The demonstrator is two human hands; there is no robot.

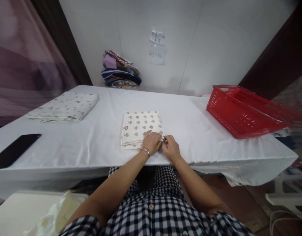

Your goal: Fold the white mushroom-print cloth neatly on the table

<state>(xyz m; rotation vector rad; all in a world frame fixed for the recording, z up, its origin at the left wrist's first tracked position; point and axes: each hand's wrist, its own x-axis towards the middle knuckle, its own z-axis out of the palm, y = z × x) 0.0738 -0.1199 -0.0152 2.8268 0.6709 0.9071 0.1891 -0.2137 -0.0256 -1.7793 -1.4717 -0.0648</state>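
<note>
A folded cream cloth (142, 124) printed with small mushroom shapes lies in the middle of the white-covered table (185, 131). My left hand (152, 142), with a bracelet at its wrist, rests on the cloth's near right corner, its fingers curled round the edge. Just to its right, my right hand (170, 147) pinches the same corner from the side. Both sets of fingertips are partly hidden where they meet at the fabric.
Another folded printed cloth (67, 106) lies at the table's left, with a dark flat tablet-like object (15, 150) nearer the front edge. A red plastic basket (242, 113) stands at the right. Behind the table is a stack of folded fabrics (121, 72) against the wall.
</note>
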